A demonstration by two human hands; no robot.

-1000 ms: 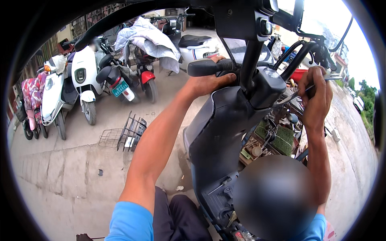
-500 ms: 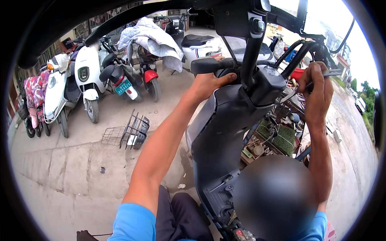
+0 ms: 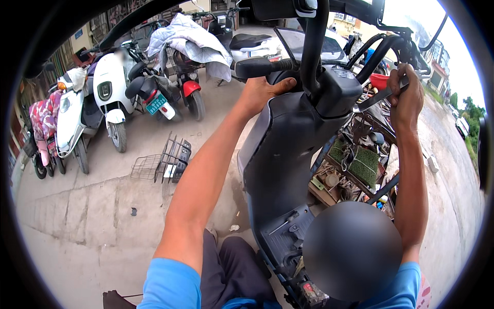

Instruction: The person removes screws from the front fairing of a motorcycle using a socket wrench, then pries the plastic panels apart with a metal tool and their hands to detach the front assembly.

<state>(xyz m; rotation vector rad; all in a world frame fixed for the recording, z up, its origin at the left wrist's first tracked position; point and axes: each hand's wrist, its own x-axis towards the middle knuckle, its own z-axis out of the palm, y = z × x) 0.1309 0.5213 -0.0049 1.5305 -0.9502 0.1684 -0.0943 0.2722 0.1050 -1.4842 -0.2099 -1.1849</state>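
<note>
A black scooter (image 3: 288, 149) stands right in front of me, its handlebar stem (image 3: 337, 92) rising at the top. My left hand (image 3: 257, 95) grips the upper left edge of the scooter's front panel, just under the black left handlebar grip (image 3: 257, 67). The thumb lies on top; the other fingers are mostly hidden behind. My right hand (image 3: 406, 92) is closed around a flat grey metal wrench (image 3: 378, 100). Its silver end points left toward the right side of the stem. A blurred dark round shape (image 3: 352, 250) covers the lower right part of the scooter.
Several parked scooters (image 3: 105, 92) line the back left, one draped with a pale quilt (image 3: 193, 44). A black wire basket (image 3: 172, 159) lies on the concrete. Right of the scooter stands a rack of tools and parts (image 3: 355, 165). A road (image 3: 453, 165) runs along the right.
My right hand has turned the wrench, so its metal end now points left toward the stem. The scooter's front sits slightly further left and higher in view; my left hand keeps its grip.
</note>
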